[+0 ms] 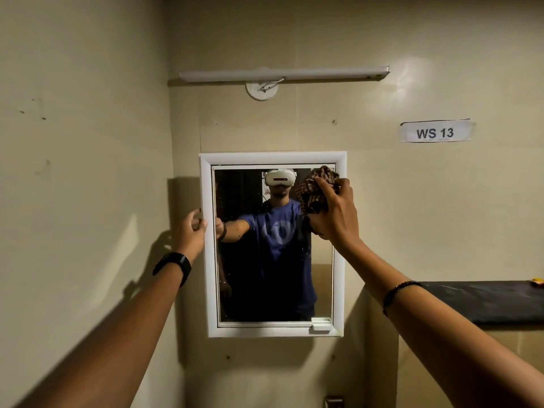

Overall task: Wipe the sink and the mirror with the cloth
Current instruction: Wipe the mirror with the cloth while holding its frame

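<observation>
The right hand [335, 213] has a tight grip on the bunched brown checked cloth [316, 187] and presses it on the glass, near the top right corner of the mirror [273, 290]. The left hand [191, 231] holds the mirror's left edge, fingers curled round it. A paper label [435, 131] on the wall [412, 201], up to the right, reads "WS 13".

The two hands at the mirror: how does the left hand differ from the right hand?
The left hand grips the left frame edge of the mirror; the right hand holds a checked cloth on the glass, top right. The left hand is lower than the right hand. Left wrist: black watch; right wrist: bead bracelet. Both are at the mirror.
</observation>
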